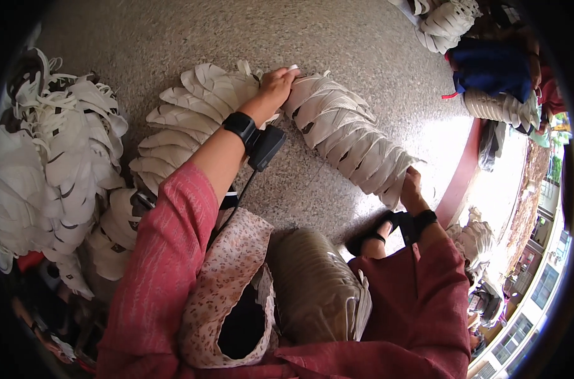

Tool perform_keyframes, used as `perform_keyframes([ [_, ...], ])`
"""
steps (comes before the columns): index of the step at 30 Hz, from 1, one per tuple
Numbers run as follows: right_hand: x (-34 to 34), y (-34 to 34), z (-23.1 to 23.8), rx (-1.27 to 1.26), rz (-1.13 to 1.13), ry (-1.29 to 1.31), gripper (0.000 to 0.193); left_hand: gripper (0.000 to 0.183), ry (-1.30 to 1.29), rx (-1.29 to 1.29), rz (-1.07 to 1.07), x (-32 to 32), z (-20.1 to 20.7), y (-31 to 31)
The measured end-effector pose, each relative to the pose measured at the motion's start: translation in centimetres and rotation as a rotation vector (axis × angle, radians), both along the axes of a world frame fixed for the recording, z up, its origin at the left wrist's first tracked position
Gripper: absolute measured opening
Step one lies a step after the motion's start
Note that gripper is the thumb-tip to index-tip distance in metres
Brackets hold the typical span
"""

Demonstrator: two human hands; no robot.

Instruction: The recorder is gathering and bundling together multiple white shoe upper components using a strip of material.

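Note:
A long nested row of off-white shoe uppers (347, 136) stretches across the speckled floor in front of me, running from upper middle down to the right. At its far left end is my left hand (277, 87), its fingers bent round the end piece with a small white tip showing. My right hand (412, 189) grips the near right end, its fingers partly hidden behind the last upper. Left of my left forearm lies a second curved row of white uppers (179, 117). A tight stack of brownish uppers (312, 284) rests at my lap.
A big heap of white uppers with laces (66, 164) fills the left side. A flowered cloth (230, 278) lies over my lap. My sandalled foot (376, 237) is near my right hand. At upper right, someone with blue cloth (492, 69) is beside more uppers (501, 108).

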State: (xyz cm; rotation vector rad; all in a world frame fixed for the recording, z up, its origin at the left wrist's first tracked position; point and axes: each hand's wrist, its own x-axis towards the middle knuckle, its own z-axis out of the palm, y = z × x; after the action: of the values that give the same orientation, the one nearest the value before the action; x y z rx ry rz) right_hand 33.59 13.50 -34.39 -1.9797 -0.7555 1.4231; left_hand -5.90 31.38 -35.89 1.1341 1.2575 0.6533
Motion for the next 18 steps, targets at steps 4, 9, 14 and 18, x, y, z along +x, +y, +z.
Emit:
perform_keyframes([
  [4, 6.1, -5.4, -4.1, 0.312, 0.535, -0.336, 0.03, 0.044, 0.035, -0.111, 0.12, 1.4, -0.6, 1.3],
  [9, 2.3, -6.3, -1.0, -0.159, 0.776, -0.42, 0.021, 0.045, -0.028, -0.039, 0.021, -0.3, -1.3, 1.1],
  [14, -4.5, -3.0, 10.5, -0.368, 1.199, -0.815, 0.017, 0.039, -0.196, -0.059, -0.164, -0.6, 1.1, 0.6],
  [18, -11.3, -0.1, 9.8, 0.455, 0.955, -0.453, 0.014, 0.034, -0.151, -0.21, -0.407, -1.4, 0.0, 0.0],
])
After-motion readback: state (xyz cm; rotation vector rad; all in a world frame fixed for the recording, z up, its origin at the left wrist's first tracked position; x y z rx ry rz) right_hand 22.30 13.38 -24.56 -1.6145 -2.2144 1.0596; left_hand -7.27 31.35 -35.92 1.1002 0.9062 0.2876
